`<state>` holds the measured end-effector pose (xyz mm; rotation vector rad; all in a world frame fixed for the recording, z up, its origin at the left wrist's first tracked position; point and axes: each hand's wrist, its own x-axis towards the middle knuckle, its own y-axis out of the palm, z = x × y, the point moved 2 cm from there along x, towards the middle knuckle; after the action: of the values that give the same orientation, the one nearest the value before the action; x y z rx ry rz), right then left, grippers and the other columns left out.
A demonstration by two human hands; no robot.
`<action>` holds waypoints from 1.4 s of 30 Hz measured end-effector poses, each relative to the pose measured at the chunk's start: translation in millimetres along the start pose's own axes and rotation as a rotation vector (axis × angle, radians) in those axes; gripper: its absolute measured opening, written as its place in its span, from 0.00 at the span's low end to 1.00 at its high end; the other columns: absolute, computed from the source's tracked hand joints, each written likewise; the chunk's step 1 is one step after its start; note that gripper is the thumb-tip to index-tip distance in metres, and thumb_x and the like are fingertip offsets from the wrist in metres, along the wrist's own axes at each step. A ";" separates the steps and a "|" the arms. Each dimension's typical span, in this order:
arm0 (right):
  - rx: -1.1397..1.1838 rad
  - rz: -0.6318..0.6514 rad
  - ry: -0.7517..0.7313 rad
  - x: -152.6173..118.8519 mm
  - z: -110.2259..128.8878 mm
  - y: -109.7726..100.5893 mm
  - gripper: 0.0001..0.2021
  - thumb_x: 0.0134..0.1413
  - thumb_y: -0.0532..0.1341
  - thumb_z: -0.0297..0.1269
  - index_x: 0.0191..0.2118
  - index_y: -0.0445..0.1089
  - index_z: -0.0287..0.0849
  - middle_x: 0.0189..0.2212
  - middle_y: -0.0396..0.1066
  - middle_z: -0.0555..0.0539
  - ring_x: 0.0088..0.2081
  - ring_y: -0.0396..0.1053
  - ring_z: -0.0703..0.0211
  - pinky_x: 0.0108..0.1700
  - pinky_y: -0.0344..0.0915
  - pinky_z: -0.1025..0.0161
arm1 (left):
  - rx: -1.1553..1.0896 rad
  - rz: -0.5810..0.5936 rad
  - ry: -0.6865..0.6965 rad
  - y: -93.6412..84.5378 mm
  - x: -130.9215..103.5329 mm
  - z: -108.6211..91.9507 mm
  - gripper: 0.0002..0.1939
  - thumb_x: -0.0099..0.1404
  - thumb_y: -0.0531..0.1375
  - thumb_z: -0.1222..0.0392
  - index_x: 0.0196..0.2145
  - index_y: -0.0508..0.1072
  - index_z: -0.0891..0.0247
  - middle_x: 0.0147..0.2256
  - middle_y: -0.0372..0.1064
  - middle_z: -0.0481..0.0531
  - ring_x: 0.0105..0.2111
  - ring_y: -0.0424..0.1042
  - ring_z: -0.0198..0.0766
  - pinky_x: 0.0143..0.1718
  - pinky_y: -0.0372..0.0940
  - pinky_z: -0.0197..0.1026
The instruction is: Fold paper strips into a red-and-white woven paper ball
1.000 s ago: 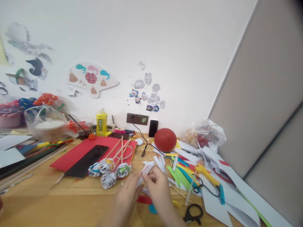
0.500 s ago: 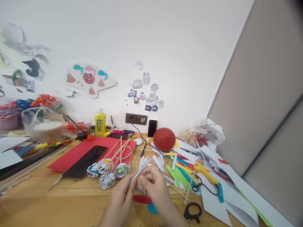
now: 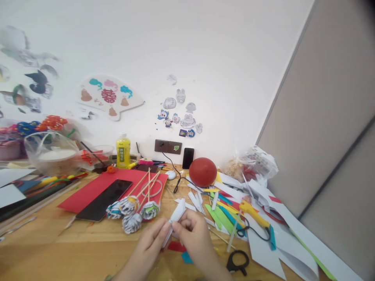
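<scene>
a: and there it went, the fan was gone! half a second earlier the paper (image 3: 178, 212) had splayed into loose leaves; now it had closed into one slim white wedge.

b: where was it?

a: between the two hands, over the desk (image 3: 73, 249), one end pointing up and away, the other poking out below the fingers.

b: and the grip?

a: the left hand (image 3: 154, 234) had its fingers clamped near the middle; the right hand (image 3: 193, 230) pinched just beside, thumb pressed to the paper. neither was free!

b: what did that mean for the work?

a: the layers sat together, so i judged it a folding stage, not finished. the four flowers (image 3: 131, 223) hadn't moved, and the glue gun (image 3: 254, 214) lay untouched.
</scene>
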<state>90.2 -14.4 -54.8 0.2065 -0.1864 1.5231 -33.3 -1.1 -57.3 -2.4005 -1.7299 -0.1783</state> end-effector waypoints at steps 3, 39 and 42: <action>-0.034 -0.017 -0.002 -1.6 -3.5 1.9 0.14 0.46 0.62 0.39 0.20 0.56 0.41 0.13 0.52 0.59 0.17 0.47 0.71 0.19 0.46 0.72 | 0.073 -0.046 0.017 -2.5 0.5 -3.4 0.23 0.52 0.57 0.38 0.18 0.62 0.61 0.20 0.57 0.44 0.23 0.57 0.35 0.25 0.55 0.35; -0.024 0.276 -0.100 -3.4 17.2 -16.3 0.17 0.50 0.60 0.49 0.26 0.70 0.37 0.16 0.60 0.53 0.19 0.56 0.67 0.23 0.53 0.69 | -0.669 0.301 -0.351 12.8 -8.4 8.6 0.22 0.49 0.63 0.41 0.21 0.64 0.63 0.12 0.47 0.35 0.12 0.37 0.23 0.14 0.36 0.29; 0.059 0.325 -0.060 -4.7 13.7 -14.7 0.20 0.48 0.60 0.53 0.31 0.70 0.37 0.16 0.58 0.55 0.18 0.54 0.69 0.21 0.51 0.70 | -0.820 0.421 -0.488 12.3 -14.3 4.4 0.20 0.50 0.64 0.45 0.20 0.62 0.63 0.12 0.49 0.37 0.11 0.37 0.22 0.12 0.36 0.28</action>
<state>104.9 -22.9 -43.0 0.2797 -0.2313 1.8478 -26.2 -17.2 -65.3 -3.6040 -1.4133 -0.3074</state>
